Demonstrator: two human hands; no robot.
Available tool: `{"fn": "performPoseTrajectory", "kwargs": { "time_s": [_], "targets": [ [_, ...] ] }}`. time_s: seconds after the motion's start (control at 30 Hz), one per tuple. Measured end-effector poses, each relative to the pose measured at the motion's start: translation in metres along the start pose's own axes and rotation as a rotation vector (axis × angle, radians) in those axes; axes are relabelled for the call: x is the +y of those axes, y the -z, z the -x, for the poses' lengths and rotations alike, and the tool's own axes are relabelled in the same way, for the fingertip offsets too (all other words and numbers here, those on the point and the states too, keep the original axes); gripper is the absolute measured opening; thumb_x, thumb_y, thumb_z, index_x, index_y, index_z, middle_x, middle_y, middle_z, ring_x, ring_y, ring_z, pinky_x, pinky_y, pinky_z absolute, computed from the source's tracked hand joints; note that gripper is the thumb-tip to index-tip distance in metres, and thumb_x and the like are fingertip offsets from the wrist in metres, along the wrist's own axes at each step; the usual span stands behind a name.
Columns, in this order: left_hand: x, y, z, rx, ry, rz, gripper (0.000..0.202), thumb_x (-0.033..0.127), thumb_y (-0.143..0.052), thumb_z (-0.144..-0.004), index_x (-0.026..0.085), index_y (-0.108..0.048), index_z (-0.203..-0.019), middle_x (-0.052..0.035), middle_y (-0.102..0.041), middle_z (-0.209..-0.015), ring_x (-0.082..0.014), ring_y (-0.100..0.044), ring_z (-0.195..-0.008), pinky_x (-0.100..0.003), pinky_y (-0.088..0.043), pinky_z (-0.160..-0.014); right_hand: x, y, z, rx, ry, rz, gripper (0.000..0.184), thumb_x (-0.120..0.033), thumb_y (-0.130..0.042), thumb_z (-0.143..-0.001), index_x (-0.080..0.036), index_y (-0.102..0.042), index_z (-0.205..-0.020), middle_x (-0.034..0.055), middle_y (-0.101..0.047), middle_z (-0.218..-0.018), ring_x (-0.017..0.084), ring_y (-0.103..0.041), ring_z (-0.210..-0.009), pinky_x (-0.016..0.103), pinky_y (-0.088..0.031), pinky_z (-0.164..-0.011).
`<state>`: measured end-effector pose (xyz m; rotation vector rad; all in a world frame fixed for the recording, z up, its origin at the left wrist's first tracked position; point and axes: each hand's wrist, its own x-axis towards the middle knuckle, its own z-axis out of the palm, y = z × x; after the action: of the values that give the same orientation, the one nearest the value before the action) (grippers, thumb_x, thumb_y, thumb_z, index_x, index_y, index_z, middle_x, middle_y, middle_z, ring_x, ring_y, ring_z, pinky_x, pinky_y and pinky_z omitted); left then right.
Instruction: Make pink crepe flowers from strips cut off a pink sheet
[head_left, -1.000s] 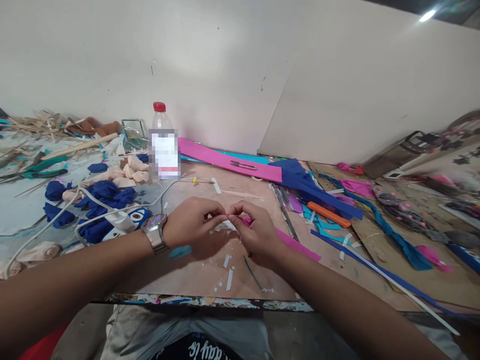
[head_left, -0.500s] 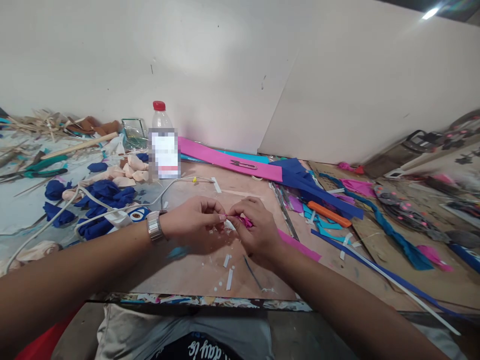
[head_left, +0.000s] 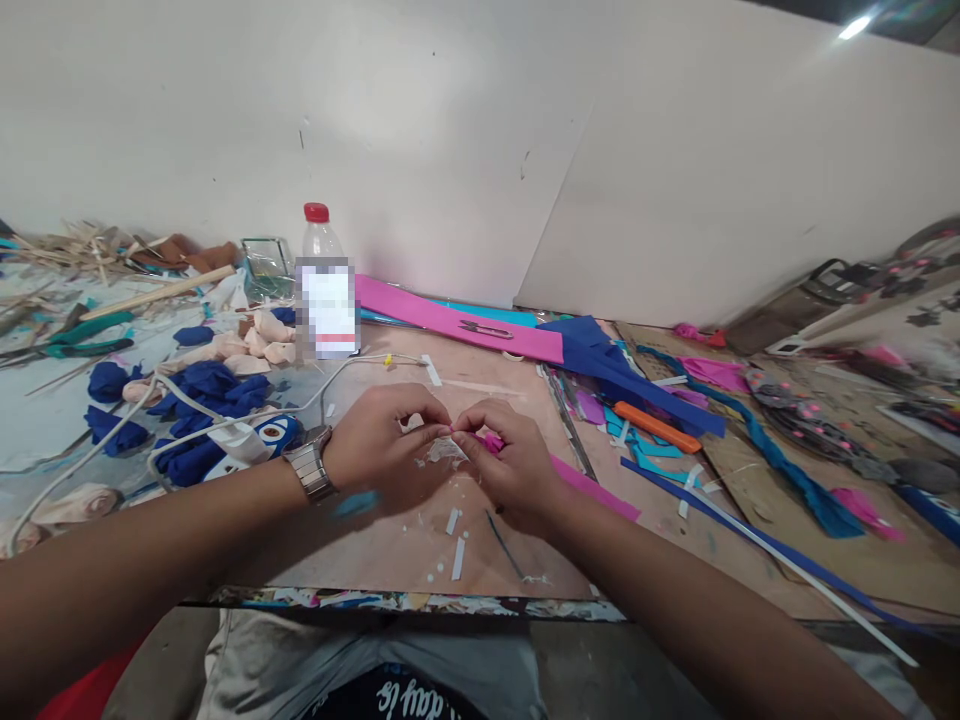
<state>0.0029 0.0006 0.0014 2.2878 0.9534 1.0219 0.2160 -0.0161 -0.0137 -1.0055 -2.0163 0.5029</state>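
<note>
Both hands meet over the middle of the wooden board [head_left: 390, 540]. My left hand [head_left: 386, 450], with a metal watch [head_left: 309, 468] on its wrist, pinches one end of a small pink foam piece [head_left: 489, 441]. My right hand [head_left: 502, 455] has its fingers curled round the same pink piece, whose strip trails out to the right under the wrist. The fingertips of both hands touch. White paper scraps [head_left: 448, 450] lie just under the fingers.
A red-capped plastic bottle [head_left: 324, 290] stands behind the hands. Blue and peach foam flowers [head_left: 206, 385] and a white cable [head_left: 172, 410] lie left. A pink foam sheet [head_left: 457, 322], blue strips [head_left: 637, 385], an orange knife [head_left: 657, 428] and scraps lie right.
Both hands stayed together on the pink piece, with only small finger movements. The left wrist shifted slightly, turning the watch.
</note>
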Motion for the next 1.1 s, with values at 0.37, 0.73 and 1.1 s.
{"fn": "performPoseTrajectory", "kwargs": {
  "time_s": [0.37,0.73,1.1],
  "targets": [
    [-0.0004,-0.0039,0.0024,0.043,-0.107,-0.031,0.023,0.034,-0.058,-0.097,0.021,-0.077,-0.102,-0.0061,-0.078,-0.093,-0.0164,-0.07,-0.085,-0.028,-0.052,-0.077,0.0054,-0.0095,0.0046,0.083,-0.244,-0.275,0.014,-0.034,-0.073,-0.087,-0.021,-0.074,-0.089,0.004,-0.074,-0.085,0.02,-0.067,-0.078,0.031,-0.053,-0.069],
    [-0.001,0.0001,0.0012,0.08,-0.116,-0.036,0.022,0.037,-0.063,-0.095,0.021,-0.078,-0.099,-0.006,-0.079,-0.092,-0.0166,-0.07,-0.083,-0.029,-0.053,-0.076,0.0002,-0.0063,0.0072,0.028,-0.344,-0.473,0.023,-0.039,-0.078,-0.083,-0.023,-0.076,-0.101,0.0055,-0.074,-0.098,0.02,-0.068,-0.081,0.03,-0.055,-0.067],
    [0.0003,-0.0004,0.0023,0.126,-0.113,-0.065,0.016,0.031,-0.067,-0.092,0.019,-0.077,-0.093,-0.0033,-0.078,-0.084,-0.0138,-0.069,-0.075,-0.025,-0.05,-0.069,-0.0034,-0.0061,0.0014,0.069,-0.302,-0.415,0.015,-0.032,-0.077,-0.083,-0.021,-0.079,-0.093,0.0065,-0.078,-0.093,0.021,-0.071,-0.087,0.034,-0.056,-0.077]
  ]
}}
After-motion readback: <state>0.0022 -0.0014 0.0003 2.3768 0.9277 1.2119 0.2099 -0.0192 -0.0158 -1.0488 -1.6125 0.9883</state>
